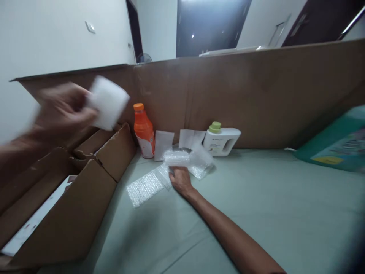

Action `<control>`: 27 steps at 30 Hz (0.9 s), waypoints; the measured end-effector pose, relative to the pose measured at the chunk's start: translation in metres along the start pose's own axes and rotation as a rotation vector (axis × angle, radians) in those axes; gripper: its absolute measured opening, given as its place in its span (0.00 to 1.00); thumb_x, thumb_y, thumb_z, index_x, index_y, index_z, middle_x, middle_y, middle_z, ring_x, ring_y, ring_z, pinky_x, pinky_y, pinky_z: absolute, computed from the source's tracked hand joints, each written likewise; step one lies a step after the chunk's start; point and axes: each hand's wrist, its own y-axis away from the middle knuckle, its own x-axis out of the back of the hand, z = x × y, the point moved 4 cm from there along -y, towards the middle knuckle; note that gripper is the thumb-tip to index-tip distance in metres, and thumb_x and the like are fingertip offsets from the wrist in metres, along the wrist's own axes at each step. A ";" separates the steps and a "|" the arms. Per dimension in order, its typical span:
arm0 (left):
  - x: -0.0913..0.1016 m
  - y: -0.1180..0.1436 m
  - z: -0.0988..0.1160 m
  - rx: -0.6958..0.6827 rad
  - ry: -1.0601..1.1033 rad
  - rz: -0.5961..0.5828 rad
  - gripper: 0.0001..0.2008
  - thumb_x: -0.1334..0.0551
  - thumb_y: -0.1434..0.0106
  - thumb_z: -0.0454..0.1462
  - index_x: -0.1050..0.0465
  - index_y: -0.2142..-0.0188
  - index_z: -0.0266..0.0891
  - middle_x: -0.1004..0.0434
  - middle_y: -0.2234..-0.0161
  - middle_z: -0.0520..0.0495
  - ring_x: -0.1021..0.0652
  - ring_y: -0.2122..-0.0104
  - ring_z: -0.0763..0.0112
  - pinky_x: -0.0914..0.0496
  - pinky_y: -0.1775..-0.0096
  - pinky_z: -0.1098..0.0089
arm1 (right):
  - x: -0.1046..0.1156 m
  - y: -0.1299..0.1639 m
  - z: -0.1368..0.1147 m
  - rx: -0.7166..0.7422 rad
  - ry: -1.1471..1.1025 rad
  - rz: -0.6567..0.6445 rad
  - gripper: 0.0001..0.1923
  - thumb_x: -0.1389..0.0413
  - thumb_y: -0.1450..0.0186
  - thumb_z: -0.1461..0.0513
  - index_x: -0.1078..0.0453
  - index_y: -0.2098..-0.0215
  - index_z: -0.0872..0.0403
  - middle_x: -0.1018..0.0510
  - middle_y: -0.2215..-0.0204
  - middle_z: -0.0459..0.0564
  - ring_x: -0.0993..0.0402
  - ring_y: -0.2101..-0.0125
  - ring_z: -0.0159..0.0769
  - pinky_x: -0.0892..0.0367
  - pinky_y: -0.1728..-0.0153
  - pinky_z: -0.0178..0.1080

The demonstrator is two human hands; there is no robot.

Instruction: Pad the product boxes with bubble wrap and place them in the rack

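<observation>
Raised at the left, my left hand (70, 104) pinches a white, square-edged flat piece (110, 102); both are smeared by motion, and the piece's material is unclear. My right hand (181, 180) reaches into a pile of clear bubble wrap (176, 157) on the table. Its fingers look curled at the wrap's near edge, with their tips hidden. A flat strip of bubble wrap (145, 188) lies left of that hand, and another bubble wrap piece (201, 161) lies to its right. Behind the pile, white translucent sheets (164, 144) lean upright.
An orange bottle (144, 131) and a white jug with a green cap (221, 140) stand by the cardboard wall (242, 95). Open cardboard boxes (74, 213) fill the left, one holding a white printed item (40, 217). A green-filled bottle (336, 140) tilts at the right.
</observation>
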 end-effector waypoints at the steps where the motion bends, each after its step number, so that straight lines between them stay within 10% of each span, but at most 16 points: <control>1: -0.019 0.006 0.024 -0.056 -0.026 -0.016 0.14 0.39 0.33 0.41 0.27 0.52 0.36 0.23 0.59 0.50 0.21 0.59 0.61 0.26 0.55 0.60 | 0.003 0.007 -0.005 0.013 0.008 -0.007 0.19 0.47 0.32 0.63 0.26 0.46 0.58 0.21 0.51 0.62 0.28 0.48 0.51 0.39 0.45 0.47; 5: -0.126 0.032 0.097 -0.225 -0.106 -0.294 0.20 0.38 0.37 0.35 0.28 0.45 0.39 0.25 0.45 0.38 0.26 0.45 0.50 0.33 0.44 0.53 | 0.024 0.053 -0.019 0.098 0.034 -0.038 0.20 0.43 0.33 0.61 0.28 0.43 0.53 0.25 0.44 0.60 0.31 0.44 0.50 0.38 0.44 0.48; 8: -0.175 0.062 0.105 -0.253 -0.064 -0.405 0.28 0.32 0.42 0.39 0.29 0.42 0.44 0.32 0.37 0.38 0.31 0.38 0.49 0.37 0.39 0.53 | 0.049 0.096 -0.009 0.172 -0.008 -0.040 0.18 0.43 0.34 0.63 0.26 0.45 0.51 0.30 0.38 0.58 0.32 0.42 0.47 0.38 0.43 0.48; 14: -0.172 0.192 0.038 -0.028 -0.076 -0.414 0.30 0.42 0.34 0.48 0.35 0.35 0.42 0.44 0.31 0.34 0.40 0.32 0.46 0.43 0.36 0.50 | 0.086 0.142 0.046 0.115 -0.078 0.023 0.19 0.46 0.34 0.64 0.26 0.46 0.52 0.28 0.40 0.59 0.30 0.42 0.49 0.35 0.44 0.52; 18: -0.183 0.261 0.009 0.180 -0.128 -0.523 0.38 0.38 0.39 0.51 0.40 0.32 0.42 0.52 0.28 0.32 0.47 0.30 0.37 0.44 0.37 0.44 | 0.078 0.130 0.036 0.133 -0.037 0.021 0.26 0.43 0.36 0.63 0.31 0.39 0.52 0.37 0.34 0.61 0.36 0.38 0.51 0.37 0.41 0.53; 27: -0.257 0.215 0.053 0.144 0.064 -0.537 0.35 0.44 0.34 0.45 0.45 0.32 0.32 0.47 0.30 0.28 0.44 0.31 0.43 0.46 0.34 0.49 | 0.034 0.070 0.017 0.162 0.108 -0.018 0.22 0.40 0.35 0.62 0.29 0.43 0.52 0.38 0.33 0.62 0.41 0.34 0.52 0.41 0.39 0.53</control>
